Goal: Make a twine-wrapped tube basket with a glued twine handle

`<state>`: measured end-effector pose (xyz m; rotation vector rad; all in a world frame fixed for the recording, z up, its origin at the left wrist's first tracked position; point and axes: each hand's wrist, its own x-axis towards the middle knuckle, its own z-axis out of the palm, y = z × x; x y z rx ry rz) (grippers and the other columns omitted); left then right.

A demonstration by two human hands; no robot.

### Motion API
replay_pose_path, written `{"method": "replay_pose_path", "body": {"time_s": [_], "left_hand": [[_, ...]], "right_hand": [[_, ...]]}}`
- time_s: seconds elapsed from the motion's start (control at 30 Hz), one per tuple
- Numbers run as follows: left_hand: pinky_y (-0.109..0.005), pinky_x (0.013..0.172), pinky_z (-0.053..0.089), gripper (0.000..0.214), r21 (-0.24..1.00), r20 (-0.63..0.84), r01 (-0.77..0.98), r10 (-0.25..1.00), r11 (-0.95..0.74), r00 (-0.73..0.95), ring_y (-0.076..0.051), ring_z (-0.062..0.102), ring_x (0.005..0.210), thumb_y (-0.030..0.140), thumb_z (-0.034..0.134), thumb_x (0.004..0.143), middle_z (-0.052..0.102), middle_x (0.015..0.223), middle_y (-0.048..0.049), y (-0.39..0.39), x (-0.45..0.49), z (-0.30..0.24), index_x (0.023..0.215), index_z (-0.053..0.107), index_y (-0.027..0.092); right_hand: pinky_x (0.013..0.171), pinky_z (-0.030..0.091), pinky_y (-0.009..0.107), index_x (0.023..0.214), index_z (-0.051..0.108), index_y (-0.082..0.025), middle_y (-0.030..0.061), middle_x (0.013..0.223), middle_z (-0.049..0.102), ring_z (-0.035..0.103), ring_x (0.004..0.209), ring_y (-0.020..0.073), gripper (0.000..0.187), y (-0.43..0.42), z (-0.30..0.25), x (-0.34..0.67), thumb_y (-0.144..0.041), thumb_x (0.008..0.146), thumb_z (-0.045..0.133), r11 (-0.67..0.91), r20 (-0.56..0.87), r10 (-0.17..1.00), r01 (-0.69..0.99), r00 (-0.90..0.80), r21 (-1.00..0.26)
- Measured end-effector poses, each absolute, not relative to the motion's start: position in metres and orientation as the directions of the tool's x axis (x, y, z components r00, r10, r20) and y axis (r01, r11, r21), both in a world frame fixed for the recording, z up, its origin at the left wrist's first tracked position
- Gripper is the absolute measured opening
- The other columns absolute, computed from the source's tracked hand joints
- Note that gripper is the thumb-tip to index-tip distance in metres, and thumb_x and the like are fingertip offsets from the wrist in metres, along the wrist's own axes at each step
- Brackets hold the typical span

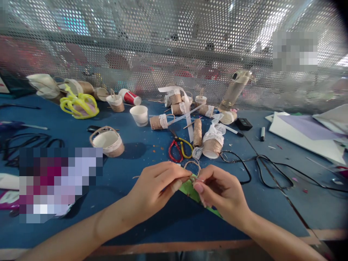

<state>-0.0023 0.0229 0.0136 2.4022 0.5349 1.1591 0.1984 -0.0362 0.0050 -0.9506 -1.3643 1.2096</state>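
Both hands meet over the front middle of the table, pinching a thin piece of twine (193, 162) that stands up in a small loop between them. My left hand (160, 181) is closed, its fingertips on the twine's left side. Opposite it, my right hand (221, 188) is closed too, thumb and forefinger pressed on the twine. A green strip (191, 190) lies under the fingertips, partly hidden. Just beyond are scissors (179, 148) with a red and a yellow handle, a twine spool (198, 132) and a twine-wrapped cup (212, 145) with white lace.
A handled cup (110, 143) and a plain white cup (139, 116) stand to the left. Several small wrapped cups (178, 108) are clustered at the back. A black cord (268, 170) and white sheets (301, 139) lie right. Perforated metal (163, 47) borders the table's back.
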Motion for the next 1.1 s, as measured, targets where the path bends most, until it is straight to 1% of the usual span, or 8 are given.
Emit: {"method": "replay_pose_path", "body": {"time_s": [0.2,0.47,0.67,0.77,0.87,0.97,1.03,1.1], "left_hand": [[-0.017,0.074,0.057,0.017,0.602,0.597,0.154,0.570,-0.784,0.564,-0.012,0.073,0.078,0.010,0.058,0.095,0.076,0.089,-0.0037,0.023,-0.004,0.017,0.105,0.070,0.015],[-0.011,0.065,0.056,0.014,0.667,0.504,0.167,0.604,-0.726,0.617,-0.007,0.073,0.069,0.009,0.054,0.096,0.074,0.087,-0.0002,0.017,-0.005,0.011,0.106,0.060,0.016],[-0.017,0.071,0.057,0.012,0.319,0.643,0.359,0.479,-0.877,0.598,-0.014,0.076,0.087,0.013,0.053,0.100,0.077,0.099,-0.0035,0.016,-0.008,0.003,0.110,0.061,0.015],[-0.021,0.076,0.058,0.015,0.107,0.716,0.350,0.316,-0.931,0.622,-0.016,0.076,0.090,0.011,0.052,0.100,0.077,0.102,-0.0074,0.017,-0.010,0.002,0.112,0.061,0.011],[-0.024,0.075,0.058,0.016,0.017,0.707,0.335,0.248,-0.942,0.663,-0.017,0.076,0.089,0.012,0.050,0.101,0.077,0.104,-0.0090,0.019,-0.012,0.004,0.112,0.062,0.010],[-0.023,0.074,0.057,0.013,0.129,0.688,0.288,0.295,-0.949,0.663,-0.018,0.076,0.089,0.013,0.050,0.101,0.077,0.101,-0.0070,0.021,-0.011,0.009,0.108,0.061,0.012],[-0.019,0.071,0.056,0.009,0.358,0.604,0.239,0.419,-0.902,0.677,-0.015,0.076,0.086,0.015,0.053,0.101,0.078,0.095,-0.0027,0.023,-0.010,0.014,0.106,0.061,0.016],[-0.014,0.062,0.053,0.007,0.659,0.393,0.202,0.562,-0.724,0.728,-0.010,0.074,0.071,0.020,0.058,0.099,0.076,0.085,0.0024,0.025,-0.009,0.021,0.103,0.063,0.019]], "right_hand": [[0.041,0.038,0.016,0.081,0.061,-0.019,-0.0058,0.057,0.057,0.049,0.043,0.0057,0.015,-0.035,0.006,0.201,-0.026,0.090,0.071,0.230,0.231,0.968,-0.016,-0.102,-0.973],[0.043,0.038,0.016,0.084,0.062,-0.021,-0.0058,0.062,0.061,0.049,0.046,0.0051,0.011,-0.035,0.005,0.201,-0.021,0.092,0.070,0.302,0.295,0.950,0.062,-0.099,-0.951],[0.042,0.038,0.015,0.085,0.062,-0.021,-0.0059,0.063,0.060,0.050,0.047,0.0049,0.010,-0.036,0.008,0.200,-0.018,0.091,0.069,0.383,0.371,0.923,0.151,-0.100,-0.911],[0.042,0.037,0.015,0.083,0.060,-0.021,-0.0069,0.060,0.057,0.049,0.045,0.0048,0.012,-0.037,0.007,0.200,-0.018,0.093,0.067,0.382,0.370,0.923,0.153,-0.104,-0.911],[0.042,0.036,0.015,0.081,0.058,-0.021,-0.0082,0.057,0.054,0.047,0.042,0.0041,0.015,-0.038,0.006,0.200,-0.019,0.095,0.065,0.358,0.345,0.932,0.143,-0.110,-0.923],[0.042,0.037,0.015,0.082,0.057,-0.021,-0.0085,0.058,0.053,0.046,0.042,0.0039,0.015,-0.037,0.007,0.201,-0.018,0.096,0.062,0.352,0.338,0.934,0.132,-0.118,-0.927],[0.044,0.037,0.016,0.083,0.057,-0.021,-0.0079,0.059,0.054,0.047,0.044,0.0044,0.014,-0.035,0.008,0.203,-0.017,0.096,0.061,0.370,0.352,0.926,0.145,-0.135,-0.918],[0.046,0.038,0.016,0.084,0.058,-0.021,-0.0071,0.062,0.055,0.048,0.048,0.0051,0.013,-0.034,0.009,0.204,-0.016,0.095,0.061,0.393,0.368,0.915,0.171,-0.163,-0.903]]}}
